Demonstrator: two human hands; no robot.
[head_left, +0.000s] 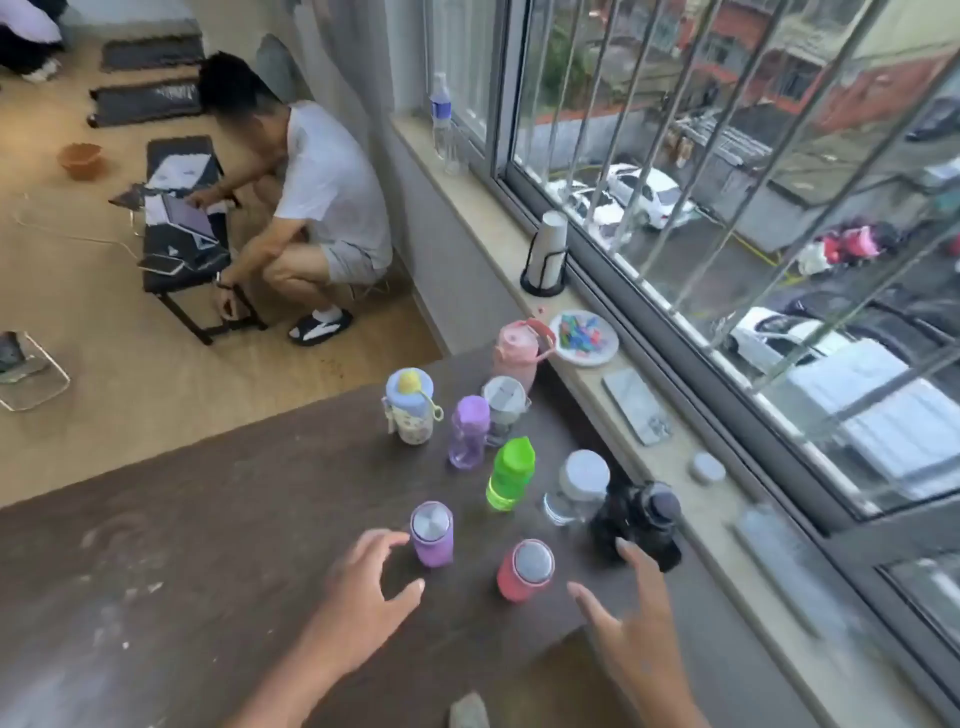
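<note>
Steel-capped round purple bottle (431, 538) beside wide-open left hand (358, 592); red bottle (522, 577) near wide-open right hand (631, 629)

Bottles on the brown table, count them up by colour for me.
Purple bottles: 2
Pink bottle: 1
Red bottle: 1
Green bottle: 1
Black bottle: 1
Clear grey-lidded bottles: 2
Blue-lidded bottle: 1
Total: 9

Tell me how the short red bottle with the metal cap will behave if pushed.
The red bottle stands upright, short and wide, so it would probably slide on the table rather than tip. It looks hard-walled, so likely stiff. Knocked over, its round body would probably roll.
</note>
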